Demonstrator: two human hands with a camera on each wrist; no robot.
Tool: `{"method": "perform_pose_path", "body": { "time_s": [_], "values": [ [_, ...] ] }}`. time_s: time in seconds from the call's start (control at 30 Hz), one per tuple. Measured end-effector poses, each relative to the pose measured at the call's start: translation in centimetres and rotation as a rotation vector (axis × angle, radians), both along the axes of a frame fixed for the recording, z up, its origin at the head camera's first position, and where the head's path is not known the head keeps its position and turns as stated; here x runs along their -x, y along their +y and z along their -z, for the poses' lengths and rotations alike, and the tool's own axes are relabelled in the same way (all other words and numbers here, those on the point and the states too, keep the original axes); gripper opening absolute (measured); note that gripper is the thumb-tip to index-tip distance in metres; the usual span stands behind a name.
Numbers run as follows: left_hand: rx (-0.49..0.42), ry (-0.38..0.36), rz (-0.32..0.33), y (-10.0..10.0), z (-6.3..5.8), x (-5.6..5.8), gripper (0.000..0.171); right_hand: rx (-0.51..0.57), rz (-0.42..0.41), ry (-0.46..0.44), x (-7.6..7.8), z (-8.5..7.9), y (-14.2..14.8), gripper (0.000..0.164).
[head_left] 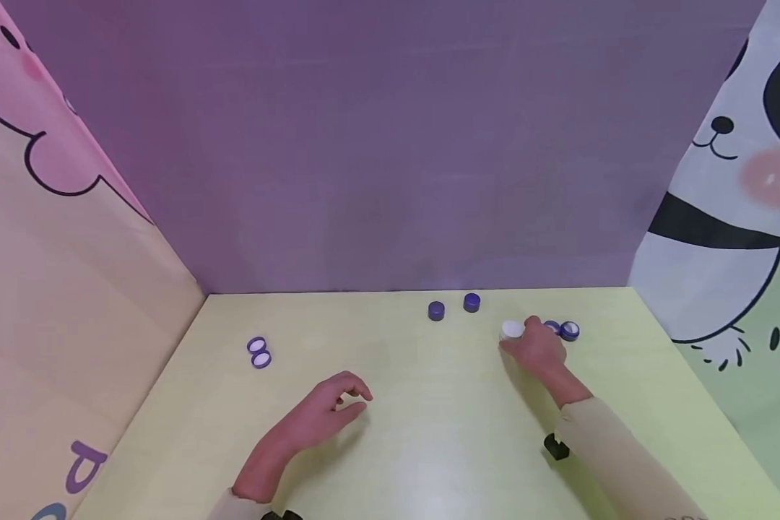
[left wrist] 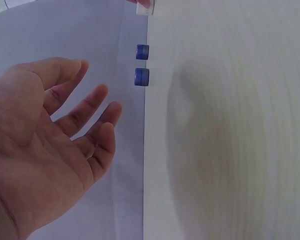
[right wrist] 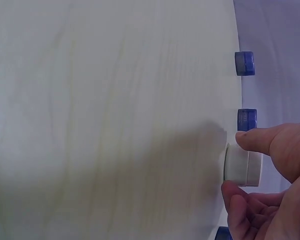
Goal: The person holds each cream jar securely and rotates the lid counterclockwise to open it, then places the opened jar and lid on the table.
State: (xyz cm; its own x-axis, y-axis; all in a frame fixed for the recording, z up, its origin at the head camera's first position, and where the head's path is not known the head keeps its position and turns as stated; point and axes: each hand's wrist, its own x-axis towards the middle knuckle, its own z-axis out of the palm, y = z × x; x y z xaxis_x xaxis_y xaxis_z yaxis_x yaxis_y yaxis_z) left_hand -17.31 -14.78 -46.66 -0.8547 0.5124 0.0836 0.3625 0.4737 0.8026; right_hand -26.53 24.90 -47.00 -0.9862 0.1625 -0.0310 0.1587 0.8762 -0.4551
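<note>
My right hand (head_left: 538, 348) pinches a white lidded jar (right wrist: 237, 165) between thumb and fingers, at the back right of the table. In the head view, part of this white jar (head_left: 510, 330) shows beside the fingers. Just right of that hand are two small blue round pieces, one partly covered by it; the outer blue piece (head_left: 570, 331) has a pale top. My left hand (head_left: 321, 413) hovers over the table's left-centre part, holding nothing, its fingers loosely bent and apart, thumb away from them.
Two small blue jars stand near the back edge, a nearer blue jar (head_left: 436, 311) and a farther blue jar (head_left: 471, 302). At the left, two blue-rimmed rounds (head_left: 261, 359) with white faces lie touching. Purple cloth (head_left: 390, 144) rises behind the pale table (head_left: 429, 448); printed panels flank it.
</note>
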Motion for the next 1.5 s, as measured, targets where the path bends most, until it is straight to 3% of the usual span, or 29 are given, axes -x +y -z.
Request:
{"method": "perform_pose_path", "body": {
  "time_s": [0.57,1.03,1.5],
  "values": [
    [-0.018,-0.049,0.06,1.0,-0.6,-0.4,0.013,-0.001,-0.014,0.0,0.3,-0.2,0.1,0.038],
    [-0.01,-0.049,0.084,0.8,-1.2,-0.3,0.014,0.052,-0.049,0.04,-0.5,-0.1,-0.6,0.038],
    [-0.013,-0.038,0.108,1.7,-2.4,-0.2,0.013,0.175,-0.284,0.25,-4.4,-2.0,-2.6,0.043]
  ]
}}
